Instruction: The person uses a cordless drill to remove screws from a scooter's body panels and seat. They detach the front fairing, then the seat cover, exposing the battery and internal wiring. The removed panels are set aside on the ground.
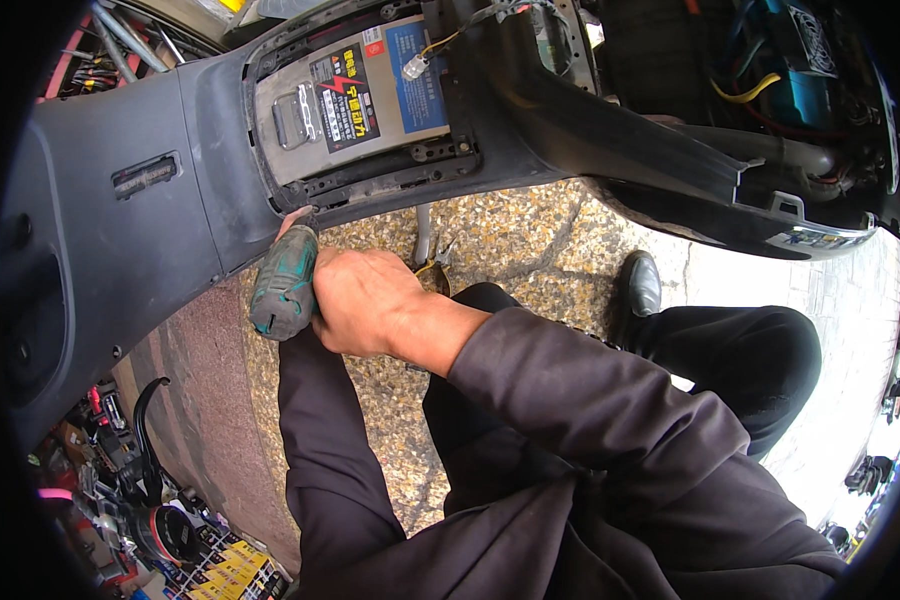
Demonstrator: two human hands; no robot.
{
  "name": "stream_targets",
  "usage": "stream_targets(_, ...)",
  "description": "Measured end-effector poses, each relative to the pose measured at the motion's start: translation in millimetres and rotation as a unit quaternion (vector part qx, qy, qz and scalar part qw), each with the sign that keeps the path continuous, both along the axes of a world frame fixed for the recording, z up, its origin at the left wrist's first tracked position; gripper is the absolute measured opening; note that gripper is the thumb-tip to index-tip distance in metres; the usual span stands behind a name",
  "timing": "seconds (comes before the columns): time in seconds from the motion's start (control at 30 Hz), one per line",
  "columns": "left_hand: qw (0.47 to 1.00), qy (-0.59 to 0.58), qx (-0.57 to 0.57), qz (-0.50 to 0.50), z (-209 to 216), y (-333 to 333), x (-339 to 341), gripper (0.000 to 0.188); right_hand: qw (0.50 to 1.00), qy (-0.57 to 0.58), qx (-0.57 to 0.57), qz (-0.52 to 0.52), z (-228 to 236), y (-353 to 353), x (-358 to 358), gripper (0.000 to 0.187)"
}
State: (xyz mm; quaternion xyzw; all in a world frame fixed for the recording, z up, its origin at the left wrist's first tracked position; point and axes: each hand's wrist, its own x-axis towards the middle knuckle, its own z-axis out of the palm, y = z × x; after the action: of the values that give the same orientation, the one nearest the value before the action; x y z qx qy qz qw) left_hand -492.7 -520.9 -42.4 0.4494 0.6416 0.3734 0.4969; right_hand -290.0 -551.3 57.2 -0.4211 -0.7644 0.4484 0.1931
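Observation:
My right hand (362, 300) is closed round the grip of a worn green and black cordless drill (285, 285). The drill's front end points at the lower edge of a scooter's dark grey body panel (215, 150). My left arm reaches up beneath the drill. Of my left hand (293, 219), only a bit of finger shows by the panel edge, past the drill; the rest is hidden. Above my hands, a silver battery (290, 125) with a folding handle and printed labels sits in the scooter's opened compartment. A white wire connector (414, 67) lies over it.
Pliers (434, 272) lie on the speckled ground below the scooter, beside a metal stand (423, 232). Parts and boxes (170, 530) crowd the lower left. A black curved lever (145, 430) rises there. More tools (100, 60) fill a tray at the upper left.

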Motion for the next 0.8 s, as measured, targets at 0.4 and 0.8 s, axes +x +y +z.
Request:
stream_targets(0.4, 0.999, -0.026, -0.007, 0.04, -2.1, -5.3, -0.1, 0.028, 1.0, -0.012, 0.001, 0.01, -2.7, -6.2, 0.2, 0.035)
stream_targets(0.8, 0.983, -0.074, -0.055, 0.159, 7.9, -0.8, 18.9, 0.03, 0.999, -0.043, 0.003, 0.026, 4.0, -4.4, -1.7, 0.033)
